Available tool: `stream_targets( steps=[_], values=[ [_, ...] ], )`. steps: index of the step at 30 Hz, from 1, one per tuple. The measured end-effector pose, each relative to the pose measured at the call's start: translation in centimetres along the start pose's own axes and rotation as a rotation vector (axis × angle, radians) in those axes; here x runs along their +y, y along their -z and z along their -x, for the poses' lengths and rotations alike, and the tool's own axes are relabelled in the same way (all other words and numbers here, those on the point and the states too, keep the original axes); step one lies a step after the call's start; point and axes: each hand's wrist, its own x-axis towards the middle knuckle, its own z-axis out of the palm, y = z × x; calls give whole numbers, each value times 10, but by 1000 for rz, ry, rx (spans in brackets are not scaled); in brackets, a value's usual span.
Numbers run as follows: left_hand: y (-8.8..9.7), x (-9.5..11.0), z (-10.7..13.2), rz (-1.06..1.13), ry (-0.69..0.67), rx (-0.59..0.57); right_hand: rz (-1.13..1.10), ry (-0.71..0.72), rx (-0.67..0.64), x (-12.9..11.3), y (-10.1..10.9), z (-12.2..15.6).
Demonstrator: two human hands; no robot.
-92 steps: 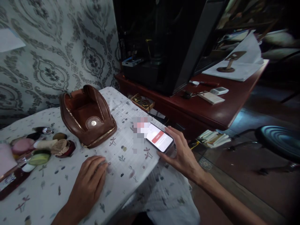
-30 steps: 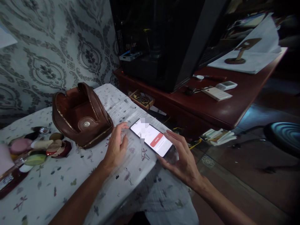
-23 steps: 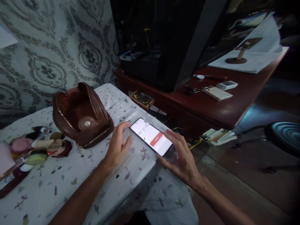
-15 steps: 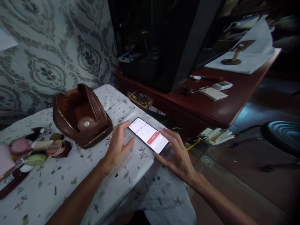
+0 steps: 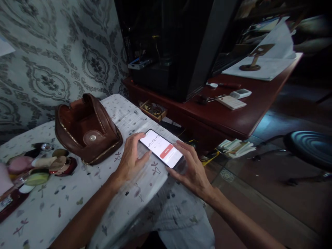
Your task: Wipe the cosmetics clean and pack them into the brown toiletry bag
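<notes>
A smartphone [image 5: 161, 148] lies lit at the right edge of the table, its white screen showing a timer and a red button. My left hand [image 5: 132, 159] rests on the patterned tablecloth [image 5: 77, 193] with fingers spread, fingertips touching the phone's left edge. My right hand [image 5: 189, 166] has its fingers stretched over the phone's lower right corner, holding it at the table's edge. An open brown leather pouch [image 5: 86, 128] stands just left of my left hand.
Small round cosmetic items [image 5: 43, 166] lie at the table's left. A red-brown wooden cabinet [image 5: 228, 117] carries a black appliance [image 5: 178, 45], papers, a remote and a stand. A round stool [image 5: 308, 148] stands on the floor at right. Patterned wallpaper is behind.
My left hand came from the tablecloth's near side up to the phone's left edge. The phone's blurred patch gave way to a timer screen. The view drifted slightly.
</notes>
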Motion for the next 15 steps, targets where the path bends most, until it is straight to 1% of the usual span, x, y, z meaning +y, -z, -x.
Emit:
stream_targets(
  steps=[4, 7, 13, 15],
  values=[
    [10, 2, 9, -30, 35, 15, -14, -19, -12, 2, 1, -3],
    [21, 4, 24, -92, 60, 18, -26, -38, -7, 4, 0, -7],
    [51, 7, 68, -243, 107, 21, 0, -58, 9, 3, -5, -13],
    [62, 8, 85, -311, 102, 15, 15, -52, 6, 3, -6, -14]
  ],
)
